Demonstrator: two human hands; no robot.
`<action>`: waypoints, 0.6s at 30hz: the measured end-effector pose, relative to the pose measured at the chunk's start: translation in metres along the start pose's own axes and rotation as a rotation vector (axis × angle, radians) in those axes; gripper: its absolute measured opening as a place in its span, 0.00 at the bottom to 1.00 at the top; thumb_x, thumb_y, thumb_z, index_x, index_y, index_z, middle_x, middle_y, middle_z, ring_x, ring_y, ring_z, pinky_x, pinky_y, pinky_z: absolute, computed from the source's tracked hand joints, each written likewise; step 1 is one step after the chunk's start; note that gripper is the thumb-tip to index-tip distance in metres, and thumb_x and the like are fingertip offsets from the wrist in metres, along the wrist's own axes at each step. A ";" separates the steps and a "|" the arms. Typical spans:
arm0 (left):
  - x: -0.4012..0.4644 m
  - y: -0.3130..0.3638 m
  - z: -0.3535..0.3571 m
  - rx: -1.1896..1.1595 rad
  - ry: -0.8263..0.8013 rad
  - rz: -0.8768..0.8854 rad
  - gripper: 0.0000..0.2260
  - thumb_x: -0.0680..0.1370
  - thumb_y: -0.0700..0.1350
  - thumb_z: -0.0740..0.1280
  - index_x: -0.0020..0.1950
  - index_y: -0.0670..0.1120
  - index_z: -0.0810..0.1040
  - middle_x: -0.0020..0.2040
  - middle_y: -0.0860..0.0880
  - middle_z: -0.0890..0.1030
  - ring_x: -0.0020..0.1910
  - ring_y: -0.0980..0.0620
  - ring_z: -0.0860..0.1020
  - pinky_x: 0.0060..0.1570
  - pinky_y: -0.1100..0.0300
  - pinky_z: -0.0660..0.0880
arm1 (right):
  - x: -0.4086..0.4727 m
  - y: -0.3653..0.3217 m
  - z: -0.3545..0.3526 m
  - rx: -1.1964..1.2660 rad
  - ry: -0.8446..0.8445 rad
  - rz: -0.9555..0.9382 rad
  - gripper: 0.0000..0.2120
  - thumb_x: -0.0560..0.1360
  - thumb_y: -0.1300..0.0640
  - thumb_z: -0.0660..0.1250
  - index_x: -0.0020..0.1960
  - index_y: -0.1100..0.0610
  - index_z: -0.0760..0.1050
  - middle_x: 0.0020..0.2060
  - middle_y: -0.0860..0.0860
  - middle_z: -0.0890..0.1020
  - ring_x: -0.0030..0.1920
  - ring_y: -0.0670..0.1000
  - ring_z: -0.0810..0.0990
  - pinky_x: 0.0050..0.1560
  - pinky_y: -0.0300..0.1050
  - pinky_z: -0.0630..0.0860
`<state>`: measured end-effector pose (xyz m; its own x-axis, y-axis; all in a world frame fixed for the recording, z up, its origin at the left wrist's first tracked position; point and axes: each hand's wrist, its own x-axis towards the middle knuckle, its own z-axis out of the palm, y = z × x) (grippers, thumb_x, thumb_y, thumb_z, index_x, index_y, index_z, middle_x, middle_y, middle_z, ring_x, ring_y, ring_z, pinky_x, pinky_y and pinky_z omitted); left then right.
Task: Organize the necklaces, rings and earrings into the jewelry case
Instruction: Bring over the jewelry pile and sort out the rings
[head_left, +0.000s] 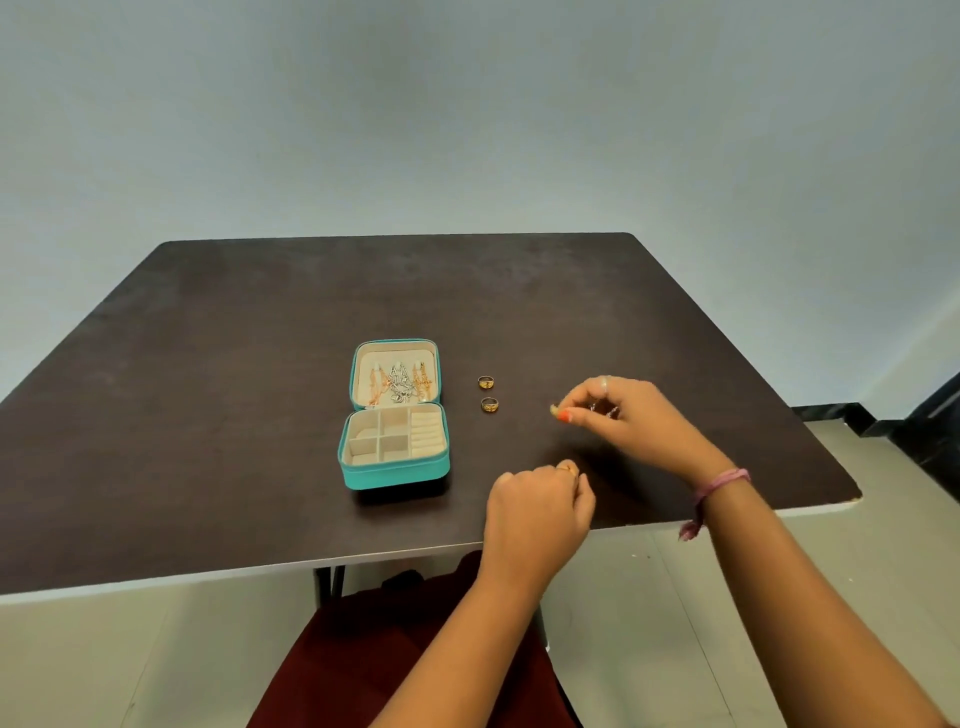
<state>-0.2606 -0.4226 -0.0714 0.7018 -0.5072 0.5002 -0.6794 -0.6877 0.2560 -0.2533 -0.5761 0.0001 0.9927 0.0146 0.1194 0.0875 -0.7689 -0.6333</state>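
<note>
Your teal zip-around jewelry case (393, 415) lies open near the middle of the dark brown tabletop (208, 364), gold and silver chain necklaces (399, 383) hanging in its lid; two gold band rings (488, 393) sit just right of it. Your right hand (623, 415) pinches something small, seemingly an earring, towards the right edge. Your left hand (537, 506) is curled near the front edge; I cannot tell what it holds. Keep that pinch firm and lower the piece squarely into one compartment.
</note>
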 end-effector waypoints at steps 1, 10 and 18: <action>-0.002 -0.002 -0.001 0.003 0.004 0.011 0.14 0.75 0.49 0.64 0.31 0.51 0.67 0.23 0.54 0.69 0.20 0.56 0.66 0.24 0.62 0.63 | 0.004 -0.004 0.007 -0.022 -0.039 -0.025 0.03 0.76 0.52 0.68 0.49 0.46 0.80 0.46 0.41 0.80 0.46 0.39 0.78 0.45 0.30 0.71; -0.004 -0.004 -0.003 -0.050 -0.079 -0.010 0.12 0.74 0.50 0.62 0.31 0.50 0.71 0.25 0.53 0.73 0.22 0.54 0.71 0.25 0.59 0.67 | 0.037 -0.025 0.045 -0.212 -0.184 -0.080 0.08 0.77 0.52 0.66 0.53 0.52 0.80 0.39 0.40 0.73 0.41 0.41 0.74 0.44 0.35 0.68; -0.004 -0.004 -0.011 -0.089 -0.079 -0.001 0.13 0.75 0.50 0.61 0.31 0.52 0.63 0.23 0.54 0.69 0.21 0.56 0.68 0.24 0.60 0.70 | 0.019 -0.002 0.010 -0.075 0.102 -0.050 0.07 0.78 0.55 0.65 0.53 0.52 0.80 0.47 0.46 0.81 0.48 0.45 0.79 0.51 0.38 0.73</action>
<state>-0.2628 -0.4120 -0.0658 0.7145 -0.5487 0.4340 -0.6928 -0.6411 0.3301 -0.2339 -0.5675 -0.0040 0.9734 -0.0080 0.2288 0.1264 -0.8145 -0.5663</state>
